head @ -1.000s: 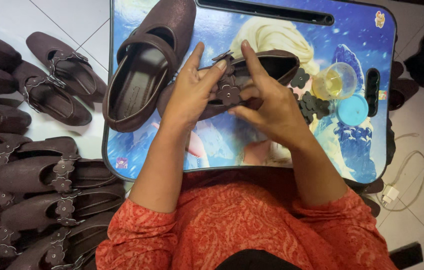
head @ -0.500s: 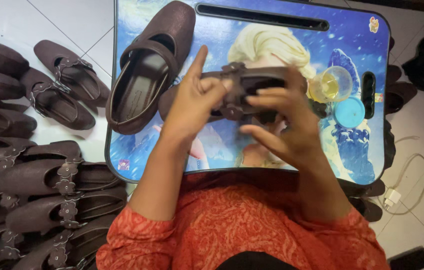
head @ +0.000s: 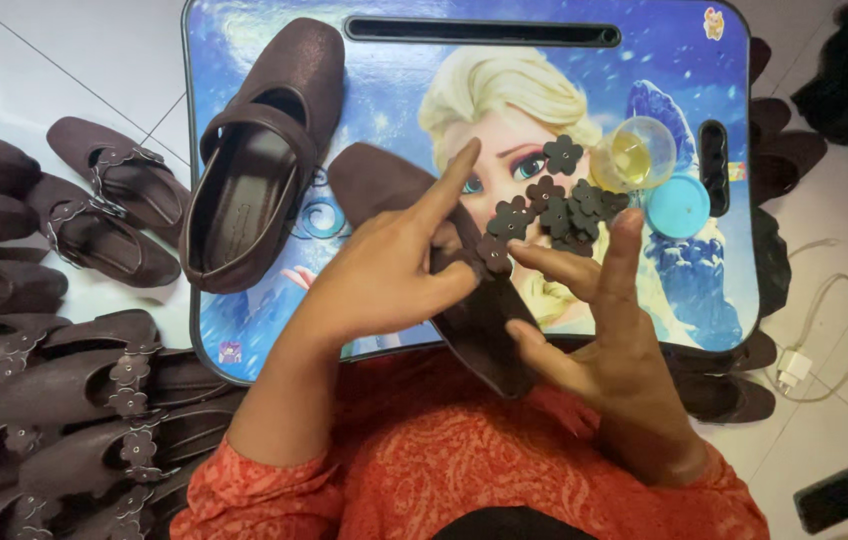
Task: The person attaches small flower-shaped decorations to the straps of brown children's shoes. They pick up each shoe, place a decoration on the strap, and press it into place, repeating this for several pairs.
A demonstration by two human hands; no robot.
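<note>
Near the lap tray's (head: 244,60) right edge we see a clear cup (head: 634,152) holding yellowish liquid, its blue lid (head: 677,206) just beside. Our left hand (head: 384,275) pinches a flower piece (head: 495,252) against the brown shoe (head: 464,290) at the near edge, index finger raised. Our right hand (head: 604,340) steadies the shoe, fingers spread.

The person wears an orange-red top (head: 424,470) printed all over with a fine, paler swirling pattern; it fills the lower middle of the frame. Its short sleeves (head: 219,495) end above the elbows, leaving both forearms bare. The left hand (head: 384,270) and the right hand (head: 614,340) are bare, with short, unpainted nails and no gloves.
</note>
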